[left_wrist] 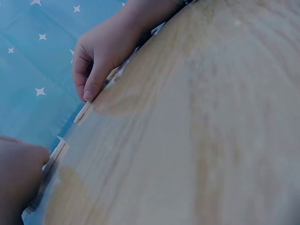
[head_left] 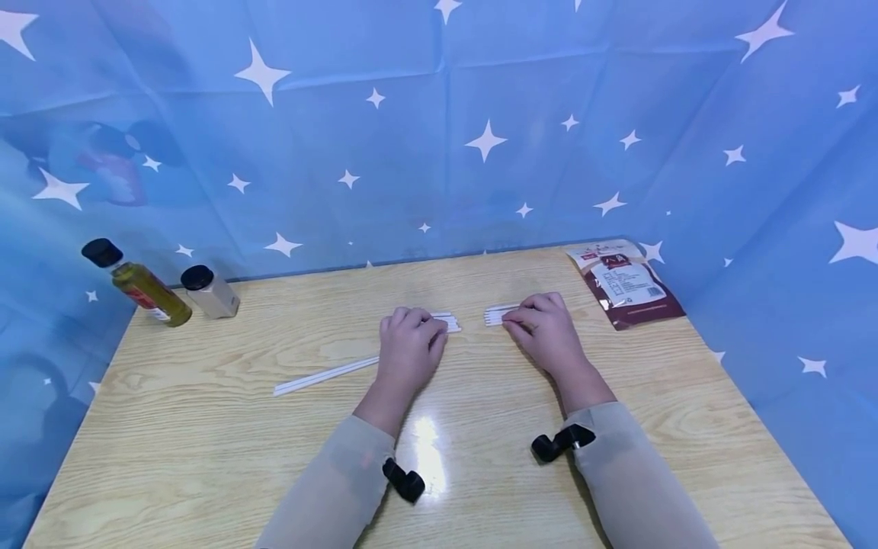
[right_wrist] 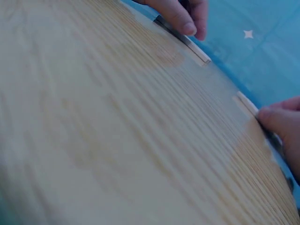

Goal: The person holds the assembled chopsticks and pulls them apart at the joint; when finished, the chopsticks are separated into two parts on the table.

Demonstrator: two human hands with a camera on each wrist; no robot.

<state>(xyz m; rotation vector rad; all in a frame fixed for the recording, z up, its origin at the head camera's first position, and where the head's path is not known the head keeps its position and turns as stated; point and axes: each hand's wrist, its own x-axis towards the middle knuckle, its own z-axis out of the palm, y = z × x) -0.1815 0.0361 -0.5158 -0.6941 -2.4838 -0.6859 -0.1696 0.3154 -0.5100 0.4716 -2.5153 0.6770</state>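
Near the table's middle my left hand (head_left: 409, 347) grips a flat row of thin white sticks (head_left: 451, 323), straw-like, whose ends stick out on its right. Across a small gap, my right hand (head_left: 549, 332) pinches a second row of white sticks (head_left: 495, 315) between thumb and fingers. Both rows lie on or very near the tabletop, ends facing each other. A pair of longer white sticks (head_left: 322, 376) slants out to the left from beneath the left hand. In the right wrist view the right thumb (right_wrist: 276, 119) presses against its row. Palms hide most of both rows.
A wooden table (head_left: 206, 457) carries an oil bottle (head_left: 147, 291) and a black-capped jar (head_left: 211, 293) at its back left. On the back right lies a brown and white food pouch (head_left: 627, 286). A blue starred cloth (head_left: 411, 152) hangs behind.
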